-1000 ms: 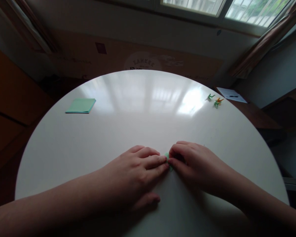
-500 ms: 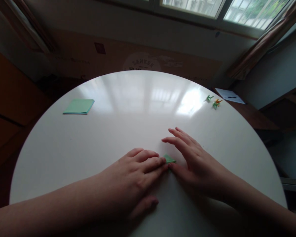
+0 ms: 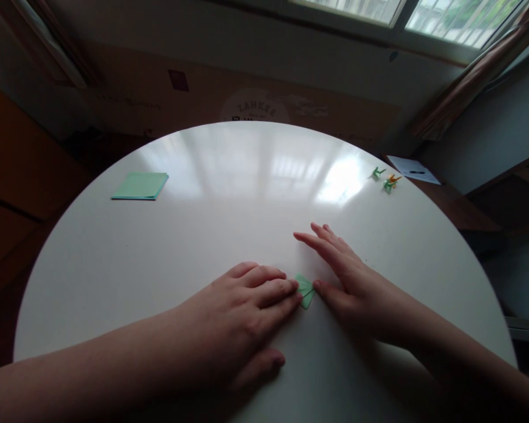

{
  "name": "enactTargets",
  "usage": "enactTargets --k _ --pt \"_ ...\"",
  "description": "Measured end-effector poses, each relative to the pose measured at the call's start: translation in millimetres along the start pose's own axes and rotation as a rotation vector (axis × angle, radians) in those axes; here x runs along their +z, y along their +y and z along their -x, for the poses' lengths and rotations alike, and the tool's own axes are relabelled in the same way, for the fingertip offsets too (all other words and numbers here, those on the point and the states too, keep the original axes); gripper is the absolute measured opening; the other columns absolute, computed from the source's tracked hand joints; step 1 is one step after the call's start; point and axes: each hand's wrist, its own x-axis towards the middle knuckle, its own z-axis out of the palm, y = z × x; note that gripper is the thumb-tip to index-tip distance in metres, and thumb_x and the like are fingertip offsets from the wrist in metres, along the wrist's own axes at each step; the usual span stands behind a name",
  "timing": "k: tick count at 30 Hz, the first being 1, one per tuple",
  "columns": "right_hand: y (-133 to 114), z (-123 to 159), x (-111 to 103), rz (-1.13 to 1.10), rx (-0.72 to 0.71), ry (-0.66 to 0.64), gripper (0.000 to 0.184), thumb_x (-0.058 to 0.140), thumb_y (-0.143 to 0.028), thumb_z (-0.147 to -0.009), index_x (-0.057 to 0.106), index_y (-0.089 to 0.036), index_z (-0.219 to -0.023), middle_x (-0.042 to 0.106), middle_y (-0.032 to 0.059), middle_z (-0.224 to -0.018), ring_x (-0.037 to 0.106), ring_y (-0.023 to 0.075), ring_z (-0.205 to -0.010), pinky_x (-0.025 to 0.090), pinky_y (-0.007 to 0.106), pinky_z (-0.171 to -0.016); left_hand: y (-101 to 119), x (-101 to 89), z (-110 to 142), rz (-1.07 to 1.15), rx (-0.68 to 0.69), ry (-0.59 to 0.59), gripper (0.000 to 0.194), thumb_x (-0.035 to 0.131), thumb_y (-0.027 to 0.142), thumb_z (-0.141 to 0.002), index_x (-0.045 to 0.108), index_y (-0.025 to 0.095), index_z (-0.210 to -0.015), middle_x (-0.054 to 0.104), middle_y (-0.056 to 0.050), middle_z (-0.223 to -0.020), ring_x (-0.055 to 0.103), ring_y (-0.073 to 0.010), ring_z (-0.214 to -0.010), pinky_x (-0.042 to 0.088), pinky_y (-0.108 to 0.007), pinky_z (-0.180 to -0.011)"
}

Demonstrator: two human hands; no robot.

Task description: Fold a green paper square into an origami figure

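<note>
A small piece of folded green paper (image 3: 306, 292) lies on the white table between my hands, with crease lines and overlapping flaps showing. My left hand (image 3: 251, 305) rests flat, fingers stretched out, its fingertips pressing the paper's left side against the tabletop. Part of the paper is hidden under those fingertips. On the other side, my right hand (image 3: 344, 267) has its thumb tip at the paper's right corner. Its fingers are spread and raised away from the paper.
A stack of green square paper (image 3: 141, 185) lies at the far left of the round white table (image 3: 194, 235). Several small folded paper figures (image 3: 388, 181), green and orange, stand near the right edge. Beyond them, a white sheet (image 3: 413, 169) with a pen lies on a brown surface.
My right thumb has slid to the right, off the paper's middle to its right corner. More of the folded paper now shows. My left hand has stayed nearly still.
</note>
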Motion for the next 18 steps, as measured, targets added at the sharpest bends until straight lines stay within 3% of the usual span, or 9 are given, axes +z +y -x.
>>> enactTargets --k 8,12,18 --pt "4.8 0.6 -8.1 -0.024 -0.05 0.093 0.07 0.05 -0.025 -0.094 0.022 -0.042 -0.156 0.022 -0.0012 -0.166 0.01 0.0263 -0.154 0.017 0.06 -0.121 -2.6 2.8 -0.4 0.002 0.004 0.008 0.059 0.054 0.046 -0.093 0.05 0.017 -0.144 0.058 -0.01 -0.143 0.054 -0.0329 -0.126 0.032 -0.045 -0.107" --pt "-0.8 -1.1 -1.7 0.056 -0.103 0.056 0.074 0.056 -0.027 -0.092 0.022 -0.039 -0.157 0.02 0.0019 -0.167 0.008 0.0272 -0.154 0.013 0.058 -0.122 -2.1 2.5 0.2 -0.014 0.009 0.025 0.06 0.055 0.047 -0.092 0.051 0.015 -0.143 0.06 -0.012 -0.14 0.056 -0.0336 -0.123 0.034 -0.045 -0.106" --pt "2.0 -4.1 -4.5 0.065 -0.034 -0.009 0.079 0.057 -0.023 -0.091 0.02 -0.039 -0.158 0.018 0.004 -0.167 0.006 0.0277 -0.154 0.012 0.059 -0.122 -1.1 0.8 0.0 -0.008 0.006 0.012 0.057 0.054 0.046 -0.093 0.052 0.017 -0.142 0.058 -0.011 -0.142 0.054 -0.0337 -0.126 0.034 -0.045 -0.107"
